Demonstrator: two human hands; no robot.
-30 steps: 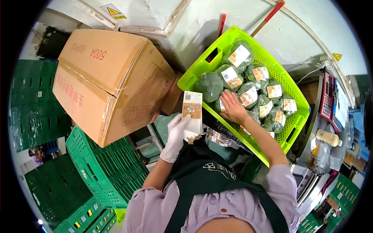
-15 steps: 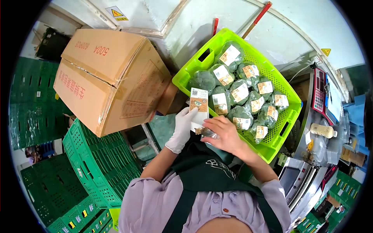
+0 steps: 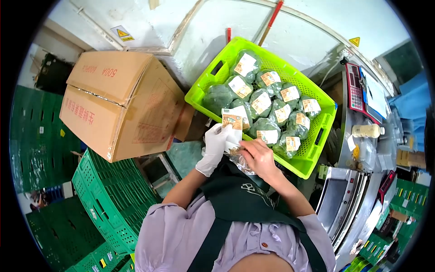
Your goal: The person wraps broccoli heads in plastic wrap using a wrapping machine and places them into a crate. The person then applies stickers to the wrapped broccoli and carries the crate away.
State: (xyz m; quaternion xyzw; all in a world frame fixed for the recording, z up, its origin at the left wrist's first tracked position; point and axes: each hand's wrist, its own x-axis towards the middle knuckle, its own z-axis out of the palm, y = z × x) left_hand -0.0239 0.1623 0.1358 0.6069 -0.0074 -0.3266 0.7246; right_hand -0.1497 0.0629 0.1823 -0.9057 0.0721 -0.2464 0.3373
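Observation:
My left hand [image 3: 214, 147], in a white glove, is closed round a stack of printed labels [image 3: 232, 121] with its thumb on top. My bare right hand [image 3: 259, 156] pinches at the lower end of the labels, near a small brownish patch I cannot make out. Crinkled clear plastic [image 3: 242, 164] shows just below the right fingers. Past my hands stands a lime-green crate [image 3: 304, 170] of plastic-wrapped broccoli heads [image 3: 260, 103]. Most of them carry a white and orange label; one wrapped head [image 3: 219, 99] at the crate's left shows none.
A large cardboard box [image 3: 115, 104] stands at the left, above green slatted crates [image 3: 108, 195]. On the right are a scale with a red keypad [image 3: 356, 93], a bottle [image 3: 368, 131] and a metal machine [image 3: 337, 195]. A red-handled pole [image 3: 274, 18] leans against the wall.
The view has shifted, so the crate sits further left. My right fingers have drawn together at the lower end of the labels. The left hand keeps its hold on the stack.

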